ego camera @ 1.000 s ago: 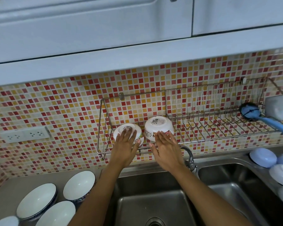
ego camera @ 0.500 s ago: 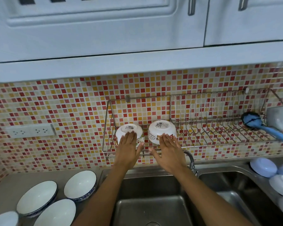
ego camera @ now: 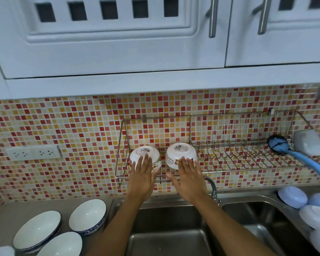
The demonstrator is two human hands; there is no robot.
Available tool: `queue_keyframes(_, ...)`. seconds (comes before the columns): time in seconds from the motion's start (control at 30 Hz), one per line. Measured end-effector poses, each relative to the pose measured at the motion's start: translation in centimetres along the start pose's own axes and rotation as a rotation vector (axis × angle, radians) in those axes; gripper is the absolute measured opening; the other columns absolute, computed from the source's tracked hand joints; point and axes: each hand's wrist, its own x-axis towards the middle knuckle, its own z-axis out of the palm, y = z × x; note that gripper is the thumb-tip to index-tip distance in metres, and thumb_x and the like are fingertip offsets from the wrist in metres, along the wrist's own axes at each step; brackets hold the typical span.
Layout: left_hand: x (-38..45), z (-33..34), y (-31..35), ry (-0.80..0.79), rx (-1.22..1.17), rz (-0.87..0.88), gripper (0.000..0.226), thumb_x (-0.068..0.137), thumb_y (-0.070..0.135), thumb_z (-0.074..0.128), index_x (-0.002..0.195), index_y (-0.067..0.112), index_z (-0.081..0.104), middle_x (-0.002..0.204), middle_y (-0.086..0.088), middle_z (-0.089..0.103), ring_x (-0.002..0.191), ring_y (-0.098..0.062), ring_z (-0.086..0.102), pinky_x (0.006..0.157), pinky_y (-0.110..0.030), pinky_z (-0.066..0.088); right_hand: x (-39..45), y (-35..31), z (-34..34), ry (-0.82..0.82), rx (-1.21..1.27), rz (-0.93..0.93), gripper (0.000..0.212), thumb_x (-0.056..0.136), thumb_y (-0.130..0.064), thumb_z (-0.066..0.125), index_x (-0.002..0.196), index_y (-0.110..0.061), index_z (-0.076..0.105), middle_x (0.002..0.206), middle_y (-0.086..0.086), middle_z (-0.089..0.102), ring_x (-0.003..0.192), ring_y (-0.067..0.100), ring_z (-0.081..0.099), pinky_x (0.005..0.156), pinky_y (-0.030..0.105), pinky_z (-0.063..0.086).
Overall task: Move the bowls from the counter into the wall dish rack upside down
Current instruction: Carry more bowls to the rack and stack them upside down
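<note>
Two small white bowls with cartoon prints stand upside down at the left end of the wire wall dish rack (ego camera: pixel 229 116): the left bowl (ego camera: pixel 143 153) and the right bowl (ego camera: pixel 180 151). My left hand (ego camera: pixel 141 175) lies flat, fingers straight, with its fingertips on the left bowl's near side. My right hand (ego camera: pixel 189 175) is flat in the same way against the right bowl. Neither hand wraps around its bowl. On the counter at the lower left, several larger blue-rimmed white bowls (ego camera: pixel 88 216) (ego camera: pixel 37 230) (ego camera: pixel 60 244) sit upright.
A double steel sink (ego camera: pixel 166 237) with a faucet (ego camera: pixel 211 187) lies below the rack. A blue brush (ego camera: pixel 294 156) and a white container (ego camera: pixel 308 143) fill the rack's right end. Pale blue and white dishes (ego camera: pixel 292 196) sit at the right. A wall outlet (ego camera: pixel 32 153) is left, and cabinets hang overhead.
The view has tilted upward, showing more cabinet. Both hands have slid slightly down and back on the bowls. The two bowls in the rack have stayed put.
</note>
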Motion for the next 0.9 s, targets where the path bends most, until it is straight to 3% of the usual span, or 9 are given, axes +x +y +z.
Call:
queue_keyframes(0.3,-1.2,-0.1,-0.4,-0.043,-0.051,-0.042,0.090,0.075,0.065,-0.026,0.150,0.023,-0.002,0.158,0.004,-0.010,0.139,-0.012,-0.022,0.112,-0.036,-0.019,-0.2,-0.1,-0.2,-0.014,0.015,0.016,0.090,0.086,-0.073,-0.001,0.152,-0.011,0.002,0.161,0.008,0.003,0.148,0.022,-0.005,0.117,0.041,-0.015)
queue_keyframes(0.53,-1.1,-0.6,-0.3,-0.108,-0.048,-0.078,0.106,0.062,0.069,-0.037,0.151,0.021,-0.003,0.160,0.000,-0.008,0.146,-0.018,-0.012,0.111,-0.039,-0.017,-0.3,-0.1,0.0,-0.009,0.039,0.024,0.093,0.083,-0.073,-0.006,0.152,-0.011,0.004,0.161,0.009,0.004,0.149,0.023,-0.002,0.118,0.042,-0.012)
queue_keyframes(0.9,-1.2,-0.6,-0.3,-0.086,-0.038,-0.067,0.109,0.058,0.070,-0.040,0.150,0.022,-0.006,0.160,0.002,-0.009,0.136,-0.010,-0.024,0.113,-0.040,-0.018,-1.0,-0.8,-0.5,0.012,0.042,0.055,0.088,0.085,-0.069,-0.002,0.152,-0.011,0.000,0.161,0.007,0.000,0.148,0.021,-0.006,0.119,0.043,-0.011)
